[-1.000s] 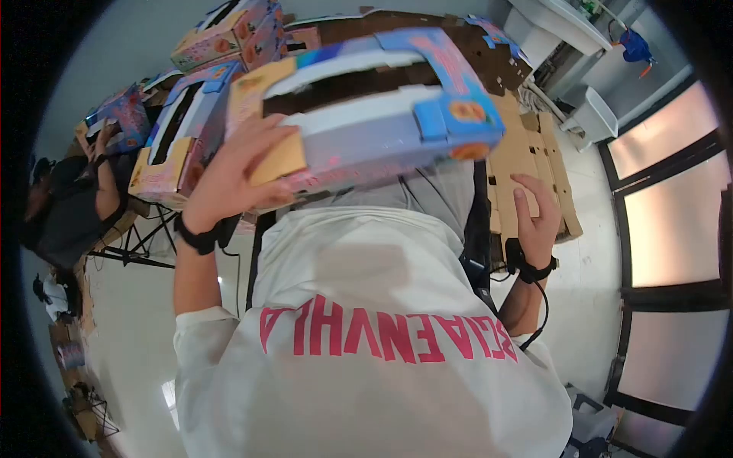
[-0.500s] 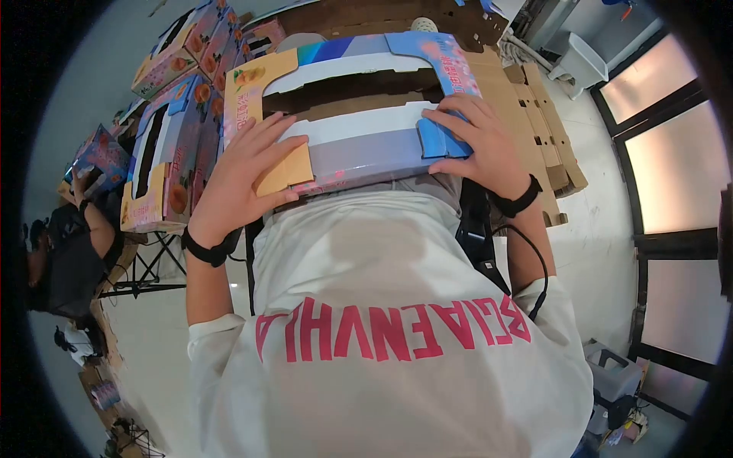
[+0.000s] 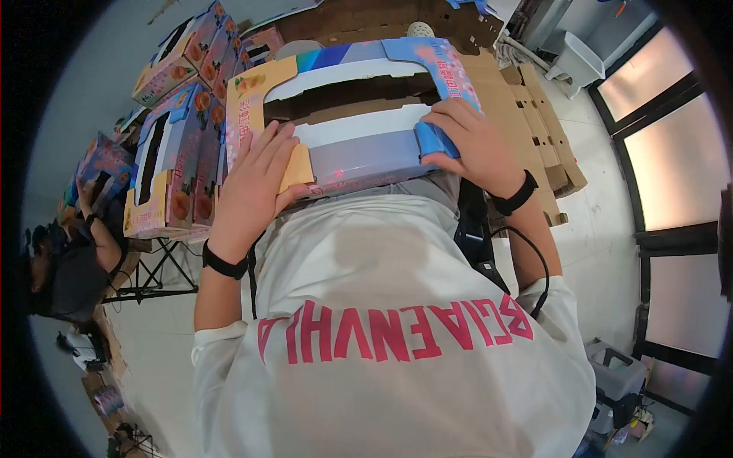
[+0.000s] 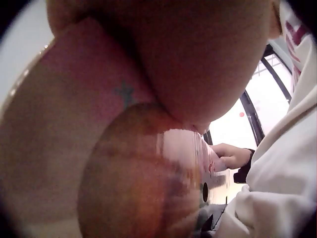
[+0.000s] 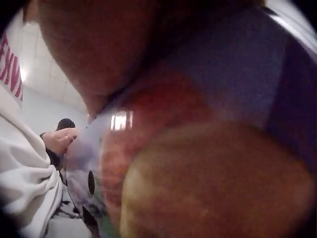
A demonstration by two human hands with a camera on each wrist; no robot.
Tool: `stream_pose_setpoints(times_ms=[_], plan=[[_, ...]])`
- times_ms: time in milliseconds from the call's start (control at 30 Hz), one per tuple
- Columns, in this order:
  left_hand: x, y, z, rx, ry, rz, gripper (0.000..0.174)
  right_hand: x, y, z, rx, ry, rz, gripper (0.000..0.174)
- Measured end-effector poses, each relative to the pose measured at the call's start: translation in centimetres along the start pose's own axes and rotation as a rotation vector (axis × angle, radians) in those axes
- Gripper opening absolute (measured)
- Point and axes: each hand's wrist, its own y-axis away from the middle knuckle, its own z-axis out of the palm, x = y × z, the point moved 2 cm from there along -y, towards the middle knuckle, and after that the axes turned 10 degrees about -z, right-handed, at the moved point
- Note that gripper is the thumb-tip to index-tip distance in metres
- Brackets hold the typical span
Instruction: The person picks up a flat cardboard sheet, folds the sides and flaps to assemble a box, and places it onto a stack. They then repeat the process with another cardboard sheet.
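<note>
The right hand (image 3: 482, 151), earlier off the box (image 3: 363, 156), holds its blue flap (image 3: 431, 142); the left hand (image 3: 254, 177) has slid inward.

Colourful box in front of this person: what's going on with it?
A person has both hands on the printed box, which has a wide opening in its top. The left hand lies over its yellow corner; the right hand curls over the blue corner. Similar boxes are stacked on the left, where another person has a hand at a box too.
</note>
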Motion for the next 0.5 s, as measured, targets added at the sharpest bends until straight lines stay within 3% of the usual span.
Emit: stream_pose_setpoints(times_ms=[500], plan=[[0.5, 0.4, 0.0, 0.069, -0.030, 0.001, 0.074, -0.5, -0.1, 0.8, -0.039, 0.209, -0.120, 0.057]])
